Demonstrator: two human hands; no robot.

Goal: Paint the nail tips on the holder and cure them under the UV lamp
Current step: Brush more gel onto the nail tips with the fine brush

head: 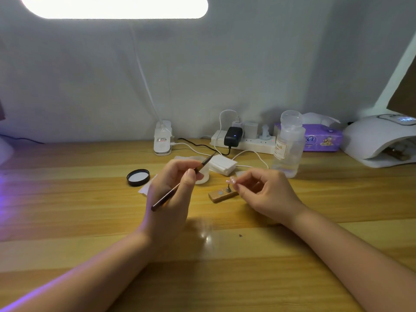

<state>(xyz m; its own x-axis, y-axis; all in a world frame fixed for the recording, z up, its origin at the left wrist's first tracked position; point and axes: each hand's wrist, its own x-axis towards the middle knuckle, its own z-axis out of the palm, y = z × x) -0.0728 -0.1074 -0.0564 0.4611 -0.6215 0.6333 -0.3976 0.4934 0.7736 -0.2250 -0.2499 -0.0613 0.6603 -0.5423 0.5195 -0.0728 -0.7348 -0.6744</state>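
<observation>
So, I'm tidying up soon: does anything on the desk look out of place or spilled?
Nothing looks spilled or damaged. One loose item: the black lid lies off its jar, left of the left hand, which holds the brush. The wooden holder sits slightly askew beneath the right hand.

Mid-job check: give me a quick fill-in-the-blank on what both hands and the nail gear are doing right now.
1. The left hand grips a thin ____, its tip pointing away from the person.
2. The right hand pinches a small pink nail tip just above the ____ holder.
3. The black lid lies to the ____ of the left hand.
4. The UV lamp sits at the far ____ of the table.

Missing words: brush; wooden; left; right
</observation>
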